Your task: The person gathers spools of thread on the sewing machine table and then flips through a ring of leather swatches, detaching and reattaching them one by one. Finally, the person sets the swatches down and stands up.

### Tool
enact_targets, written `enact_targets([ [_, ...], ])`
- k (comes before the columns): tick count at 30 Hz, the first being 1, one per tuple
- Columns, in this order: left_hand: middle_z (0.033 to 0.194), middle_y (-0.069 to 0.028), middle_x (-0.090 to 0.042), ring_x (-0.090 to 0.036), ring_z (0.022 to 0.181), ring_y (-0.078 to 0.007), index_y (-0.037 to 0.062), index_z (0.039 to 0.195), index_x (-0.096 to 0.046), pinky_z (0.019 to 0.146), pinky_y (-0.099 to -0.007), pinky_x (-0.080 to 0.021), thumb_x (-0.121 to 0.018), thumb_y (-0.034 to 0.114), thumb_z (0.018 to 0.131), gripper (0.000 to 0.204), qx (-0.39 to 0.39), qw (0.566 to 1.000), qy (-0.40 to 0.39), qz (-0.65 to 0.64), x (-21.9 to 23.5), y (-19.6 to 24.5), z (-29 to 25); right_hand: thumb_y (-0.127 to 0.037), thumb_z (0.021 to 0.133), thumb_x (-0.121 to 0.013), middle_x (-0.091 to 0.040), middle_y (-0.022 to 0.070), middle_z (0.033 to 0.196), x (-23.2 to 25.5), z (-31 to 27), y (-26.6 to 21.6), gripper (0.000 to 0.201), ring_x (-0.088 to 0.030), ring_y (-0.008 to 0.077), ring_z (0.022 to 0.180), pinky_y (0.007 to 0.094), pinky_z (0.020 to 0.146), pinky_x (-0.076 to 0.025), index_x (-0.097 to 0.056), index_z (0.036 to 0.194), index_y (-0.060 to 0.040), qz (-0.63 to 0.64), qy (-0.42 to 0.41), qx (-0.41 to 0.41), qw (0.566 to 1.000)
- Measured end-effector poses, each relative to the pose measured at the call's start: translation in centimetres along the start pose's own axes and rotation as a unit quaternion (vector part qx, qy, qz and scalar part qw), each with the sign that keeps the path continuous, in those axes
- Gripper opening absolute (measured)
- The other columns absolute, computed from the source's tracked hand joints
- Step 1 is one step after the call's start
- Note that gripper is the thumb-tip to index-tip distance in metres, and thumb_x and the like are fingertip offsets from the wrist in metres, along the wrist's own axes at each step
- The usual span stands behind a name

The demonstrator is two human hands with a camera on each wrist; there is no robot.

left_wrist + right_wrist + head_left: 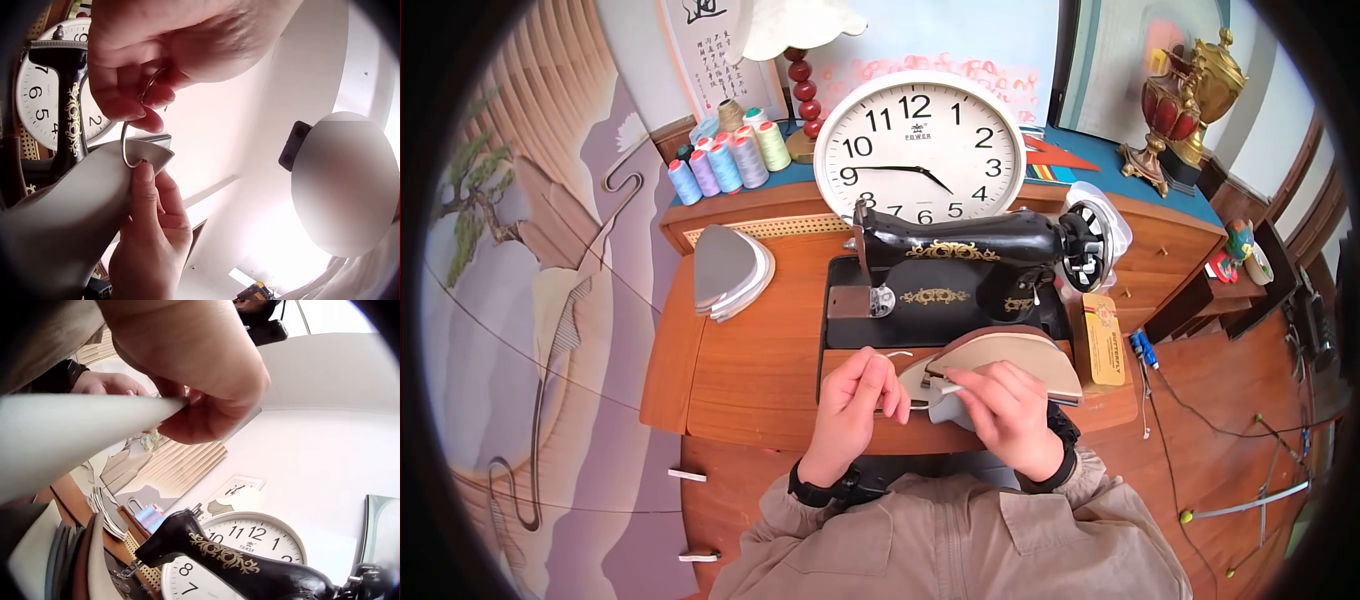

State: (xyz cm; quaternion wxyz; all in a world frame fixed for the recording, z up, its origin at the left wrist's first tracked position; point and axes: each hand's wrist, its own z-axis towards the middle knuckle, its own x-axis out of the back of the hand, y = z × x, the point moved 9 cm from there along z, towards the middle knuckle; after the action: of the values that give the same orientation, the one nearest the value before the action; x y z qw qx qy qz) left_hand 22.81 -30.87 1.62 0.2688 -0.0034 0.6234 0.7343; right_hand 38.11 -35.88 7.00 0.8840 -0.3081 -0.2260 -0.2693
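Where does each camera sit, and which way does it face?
Head: worn there, facing forward and down at the sewing machine; left hand, right hand and sleeves show.
Left wrist: worn there, facing up past a curved metal piece; both hands and a blurred head show.
Right wrist: worn there, facing a pale piece; both hands show.
All three share the clock.

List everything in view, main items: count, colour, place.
Table: one, brown, centre
Sewing machine: one, black and gold, on table
Clock: one, white, behind machine
Thread spools: several, mixed, left of clock
Lamp: one, red and white, left of clock
Left stack: one, grey on top, table's left
Front stack: one, beige on top, before machine
Box: one, yellow, right of front stack
Urn ornaments: two, gold and red, upper right
Held piece: one, grey, before front stack
Curved metal: one, silvery, at held piece
Left hand: one, holding curved metal
Right hand: one, pinching held piece
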Motion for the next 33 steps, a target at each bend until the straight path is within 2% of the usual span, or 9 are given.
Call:
enact_targets([
  [3, 0.065, -0.0041, -0.047, -0.053, 0.055, -0.014, 0.0047, 0.081, -0.041, 0.052, -0.0246, -0.041, -0.035, 0.024, 0.106, 0.033, 0.015, 0.998, -0.008, 0.06, -0.6, 0.3, 0.1, 0.001, 0.073, -0.07, -0.056, 0.0058, 0.076, 0.1, -0.2, -0.6, 0.033, -0.059, 0.0233, 0.067, 0.0348, 0.062, -0.049, -0.067, 0.105, -0.0037, -0.004, -0.014, 0.041, 0.999],
  [8, 0.064, -0.0025, -0.047, -0.05, 0.048, -0.0116, 0.0063, 0.08, -0.041, 0.044, -0.0224, -0.037, -0.033, 0.026, 0.107, 0.034, 0.029, 0.998, 0.061, -0.018, -0.2, 0.8, 0.2, -0.001, 0.075, -0.068, -0.053, 0.0046, 0.078, -0.5, -0.6, -1.4, 0.033, -0.06, 0.024, 0.071, 0.0356, 0.063, -0.05, -0.066, 0.108, -0.0064, 0.052, -0.108, 0.072, 0.99],
  [13, 0.063, -0.0012, -0.046, -0.041, 0.045, -0.0067, 0.0065, 0.082, -0.041, 0.042, -0.0188, -0.03, -0.033, 0.027, 0.107, 0.033, 0.075, 0.997, 0.017, 0.02, -1.1, -0.7, 0.1, -0.003, 0.086, -0.064, -0.06, 0.0068, 0.078, -1.1, -1.1, 0.0, 0.018, -0.06, 0.0268, 0.066, 0.0365, 0.062, -0.051, -0.066, 0.104, -0.0038, 0.189, -0.161, -0.034, 0.968],
  [15, 0.062, 0.0, -0.043, -0.035, 0.045, -0.0038, 0.0064, 0.083, -0.041, 0.041, -0.0182, -0.026, -0.033, 0.028, 0.107, 0.033, 0.111, 0.991, -0.039, 0.07, -2.1, -1.6, -0.2, -0.004, 0.09, -0.062, -0.063, 0.0098, 0.078, 1.0, -1.3, 2.1, 0.014, -0.062, 0.0252, 0.065, 0.0338, 0.061, -0.05, -0.065, 0.103, -0.0017, 0.16, -0.043, -0.134, 0.977],
  [18, 0.059, -0.0011, -0.038, -0.031, 0.044, -0.006, 0.0083, 0.085, -0.038, 0.038, -0.0193, -0.024, -0.032, 0.03, 0.107, 0.031, 0.082, 0.996, 0.021, 0.011, -0.9, -1.0, -0.1, -0.003, 0.09, -0.062, -0.064, 0.0111, 0.078, 3.1, -1.5, 4.0, 0.014, -0.063, 0.0219, 0.066, 0.0305, 0.06, -0.049, -0.065, 0.103, -0.0007, 0.138, 0.064, -0.18, 0.972],
  [20, 0.059, -0.0022, -0.038, -0.031, 0.043, -0.0074, 0.0089, 0.085, -0.038, 0.038, -0.0198, -0.026, -0.032, 0.031, 0.107, 0.032, 0.062, 0.997, 0.04, -0.012, -0.7, -0.2, -0.1, -0.003, 0.089, -0.063, -0.064, 0.0108, 0.078, 3.2, -1.1, 3.7, 0.013, -0.061, 0.0198, 0.066, 0.0288, 0.059, -0.047, -0.066, 0.102, -0.0006, 0.126, 0.079, -0.164, 0.975],
  [24, 0.06, -0.0045, -0.042, -0.036, 0.043, -0.0114, 0.0091, 0.085, -0.038, 0.038, -0.0235, -0.033, -0.031, 0.032, 0.106, 0.032, 0.046, 0.995, 0.049, -0.076, -1.1, -0.2, -0.2, -0.006, 0.089, -0.066, -0.064, 0.0079, 0.078, 0.2, -1.5, 2.7, 0.013, -0.058, 0.0136, 0.064, 0.0263, 0.058, -0.045, -0.067, 0.101, 0.0001, 0.163, -0.016, -0.162, 0.973],
  [27, 0.062, -0.0058, -0.045, -0.042, 0.044, -0.0133, 0.0087, 0.085, -0.039, 0.04, -0.0248, -0.037, -0.032, 0.032, 0.106, 0.032, 0.05, 0.997, 0.033, -0.05, -1.0, -0.7, -0.2, -0.011, 0.094, -0.063, -0.062, 0.0017, 0.077, -3.2, -2.8, 2.4, 0.015, -0.047, 0.005, 0.062, 0.0233, 0.055, -0.04, -0.067, 0.103, 0.0001, 0.363, -0.085, -0.201, 0.906],
  [33, 0.065, -0.007, -0.047, -0.047, 0.048, -0.0142, 0.0073, 0.084, -0.039, 0.042, -0.0255, -0.041, -0.032, 0.031, 0.106, 0.033, 0.042, 0.997, 0.063, 0.002, 0.5, -0.2, -0.8, -0.009, 0.093, -0.063, -0.061, 0.0022, 0.076, -3.4, -2.1, 1.6, 0.012, -0.048, 0.0069, 0.061, 0.0244, 0.055, -0.04, -0.067, 0.101, -0.0001, 0.354, -0.122, -0.184, 0.909],
])
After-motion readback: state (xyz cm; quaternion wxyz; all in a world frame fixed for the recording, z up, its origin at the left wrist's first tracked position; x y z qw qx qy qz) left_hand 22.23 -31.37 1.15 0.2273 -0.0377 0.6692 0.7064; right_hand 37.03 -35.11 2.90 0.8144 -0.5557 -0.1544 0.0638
